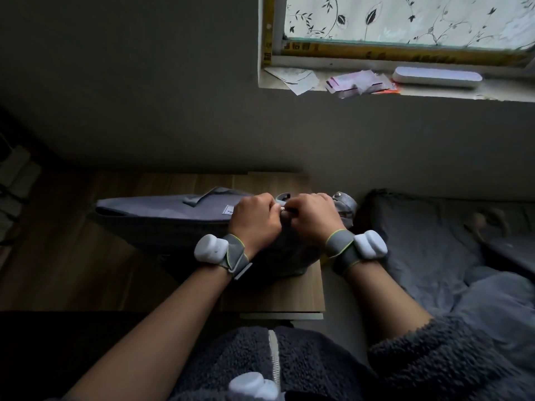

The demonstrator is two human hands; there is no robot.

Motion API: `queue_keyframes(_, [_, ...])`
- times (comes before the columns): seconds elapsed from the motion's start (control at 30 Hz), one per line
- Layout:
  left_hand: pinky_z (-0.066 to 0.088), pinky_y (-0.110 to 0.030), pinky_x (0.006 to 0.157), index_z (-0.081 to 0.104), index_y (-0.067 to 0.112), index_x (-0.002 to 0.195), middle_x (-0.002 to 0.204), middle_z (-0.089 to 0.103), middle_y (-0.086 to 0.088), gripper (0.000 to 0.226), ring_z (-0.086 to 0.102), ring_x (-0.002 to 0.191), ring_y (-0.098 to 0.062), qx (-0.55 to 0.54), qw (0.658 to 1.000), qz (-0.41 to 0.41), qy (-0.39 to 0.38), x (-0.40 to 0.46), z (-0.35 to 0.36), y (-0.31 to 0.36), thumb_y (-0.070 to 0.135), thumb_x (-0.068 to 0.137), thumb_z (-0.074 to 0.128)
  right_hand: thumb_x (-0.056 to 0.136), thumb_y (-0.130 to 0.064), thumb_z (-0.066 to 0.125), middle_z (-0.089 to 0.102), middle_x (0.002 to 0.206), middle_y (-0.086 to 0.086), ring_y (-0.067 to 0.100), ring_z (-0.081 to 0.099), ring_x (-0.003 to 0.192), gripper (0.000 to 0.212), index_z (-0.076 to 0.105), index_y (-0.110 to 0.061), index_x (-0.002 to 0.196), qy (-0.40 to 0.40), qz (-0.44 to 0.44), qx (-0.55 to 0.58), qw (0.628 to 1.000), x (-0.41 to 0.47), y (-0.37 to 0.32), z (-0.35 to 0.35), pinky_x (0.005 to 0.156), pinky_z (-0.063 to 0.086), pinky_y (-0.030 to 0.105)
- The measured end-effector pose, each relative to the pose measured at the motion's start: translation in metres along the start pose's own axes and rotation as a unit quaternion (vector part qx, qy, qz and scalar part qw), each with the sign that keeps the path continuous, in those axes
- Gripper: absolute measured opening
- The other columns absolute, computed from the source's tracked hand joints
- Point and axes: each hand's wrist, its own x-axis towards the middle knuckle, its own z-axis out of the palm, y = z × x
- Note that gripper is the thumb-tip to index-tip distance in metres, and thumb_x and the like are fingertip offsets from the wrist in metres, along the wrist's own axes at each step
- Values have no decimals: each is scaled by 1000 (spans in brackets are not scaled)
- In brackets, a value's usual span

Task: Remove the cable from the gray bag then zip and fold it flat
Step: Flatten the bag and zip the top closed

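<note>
The gray bag point(162, 211) lies lengthwise on a small wooden table point(278, 293), with a gray handle strap on its top and a small white label near my hands. My left hand point(256, 219) is closed on the bag's top edge near its right end. Touching it, my right hand point(314, 217) pinches a small shiny metal piece, seemingly the zipper pull point(282, 209), between the two hands. The right end of the bag with a strap ring point(343, 202) pokes out behind my right hand. No cable is visible.
A bed with gray bedding point(428, 250) lies right of the table. A dark wooden floor point(58, 256) spreads to the left. Above, a window sill point(405, 88) holds papers and a long white case point(437, 77). The room is dim.
</note>
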Motion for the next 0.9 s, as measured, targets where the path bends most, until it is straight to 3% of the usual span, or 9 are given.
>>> queue_keyframes(0.1, [46, -38, 68, 64, 12, 85, 86, 70, -15, 22, 62, 84, -38, 3, 1000, -13, 11, -2, 4, -2, 30, 90, 52, 87, -45, 57, 70, 78, 2, 28, 62, 83, 26, 64, -25, 72, 7, 29, 81, 996, 1, 3, -1, 71, 34, 30])
queue_keyframes(0.3, [48, -37, 71, 66, 13, 85, 86, 70, -13, 19, 62, 87, -36, -18, 999, -39, 4, -5, 12, 0, 29, 87, 57, 75, -44, 68, 73, 84, -1, 20, 65, 91, 17, 76, -29, 77, -57, 135, 172, 974, 7, 1, 0, 84, 52, 32])
queue_keyframes(0.4, [47, -36, 70, 66, 15, 84, 84, 70, -12, 19, 62, 85, -35, -26, 998, -48, 16, -4, 13, 3, 32, 86, 58, 74, -40, 74, 74, 83, -1, 17, 65, 90, 14, 78, -27, 79, -50, 168, 197, 965, 12, 4, -1, 78, 49, 24])
queue_keyframes(0.57, [45, -38, 67, 62, 13, 85, 83, 69, -15, 18, 62, 82, -39, -17, 999, -35, 28, -4, 15, 4, 30, 87, 56, 70, -42, 78, 65, 64, -12, 11, 64, 80, 14, 76, -28, 70, -43, 209, 231, 949, 14, 6, -2, 70, 42, 20])
queue_keyframes(0.8, [35, -33, 60, 59, 10, 81, 78, 68, -17, 18, 61, 75, -40, 9, 997, -41, 60, -4, 7, -10, 26, 87, 55, 67, -36, 80, 69, 68, -12, 10, 64, 80, 14, 72, -32, 57, -41, 220, 250, 942, 18, 12, -6, 73, 48, 23])
queue_keyframes(0.9, [40, -35, 62, 59, 10, 80, 78, 68, -16, 19, 62, 77, -40, 17, 996, -58, 73, -1, -1, -25, 26, 88, 55, 66, -35, 79, 69, 67, -14, 10, 63, 81, 13, 72, -34, 56, -32, 232, 251, 939, 18, 18, -9, 75, 49, 24])
